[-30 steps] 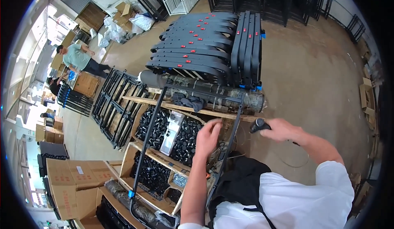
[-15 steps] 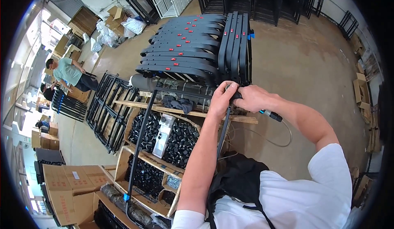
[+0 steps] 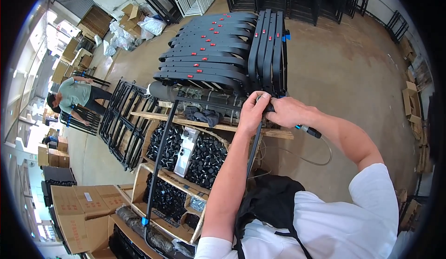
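Observation:
A black tubular metal frame (image 3: pixel 159 161) stands over the workbench, its top bar running toward my hands. At its far right corner my left hand (image 3: pixel 254 113) is closed, fingertips pinched around a small dark part mostly hidden by the fingers. Against it, my right hand (image 3: pixel 290 112) grips an air tool (image 3: pixel 310 131) with a blue ring and black end; its front is hidden between my hands. A thin air hose (image 3: pixel 320 163) loops down from the tool. Below the frame, wooden bins hold many black round-headed knobs (image 3: pixel 204 159), with a silver metal box (image 3: pixel 186 151) among them.
Beyond my hands rises a stack of dark curved panels (image 3: pixel 204 71) with red tabs. A dark cloth (image 3: pixel 203 116) lies by a wooden plank (image 3: pixel 186 121). Folded black frames (image 3: pixel 127 124) lean at left, near a person (image 3: pixel 76 96) bending. Cardboard boxes (image 3: pixel 83 212) stand lower left.
The person at left has bent further over toward the stacked frames. My hands stay together at the frame corner, with only a slight shift of view.

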The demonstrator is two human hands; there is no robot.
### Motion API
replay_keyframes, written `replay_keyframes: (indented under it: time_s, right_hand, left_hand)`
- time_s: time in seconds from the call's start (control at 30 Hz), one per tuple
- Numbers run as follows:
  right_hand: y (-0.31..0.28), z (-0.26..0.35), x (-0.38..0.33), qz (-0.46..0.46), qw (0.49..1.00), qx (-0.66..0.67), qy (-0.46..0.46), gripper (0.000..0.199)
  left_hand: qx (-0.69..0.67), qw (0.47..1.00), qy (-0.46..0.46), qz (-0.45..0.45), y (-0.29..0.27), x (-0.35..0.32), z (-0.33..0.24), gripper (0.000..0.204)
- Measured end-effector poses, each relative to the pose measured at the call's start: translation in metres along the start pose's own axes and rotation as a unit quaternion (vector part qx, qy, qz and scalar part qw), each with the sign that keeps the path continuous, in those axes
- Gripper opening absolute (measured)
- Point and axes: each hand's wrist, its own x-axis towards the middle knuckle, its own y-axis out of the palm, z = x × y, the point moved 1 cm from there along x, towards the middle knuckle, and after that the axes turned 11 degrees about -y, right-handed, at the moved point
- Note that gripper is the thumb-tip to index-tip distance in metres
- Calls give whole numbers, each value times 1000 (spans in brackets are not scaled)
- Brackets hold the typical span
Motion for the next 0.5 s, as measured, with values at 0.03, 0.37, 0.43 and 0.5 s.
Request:
replay_keyframes:
  time_s: [0.03, 0.37, 0.43, 0.5]
  right_hand:
    - [3, -2, 0, -8, 1000, -4, -6, 57]
    - [13, -5, 6, -19, 1000, -3, 5, 56]
    - [11, -4, 9, 9, 999, 19, 25, 51]
    - [10, -7, 12, 37, 997, 40, 47, 48]
  left_hand:
    - [5, 1000, -7, 0, -1, 0, 2, 21]
    - [33, 999, -22, -19, -3, -4, 5, 22]
    - [38, 999, -13, -18, -5, -4, 7, 23]
    - [42, 999, -5, -15, -3, -4, 8, 24]
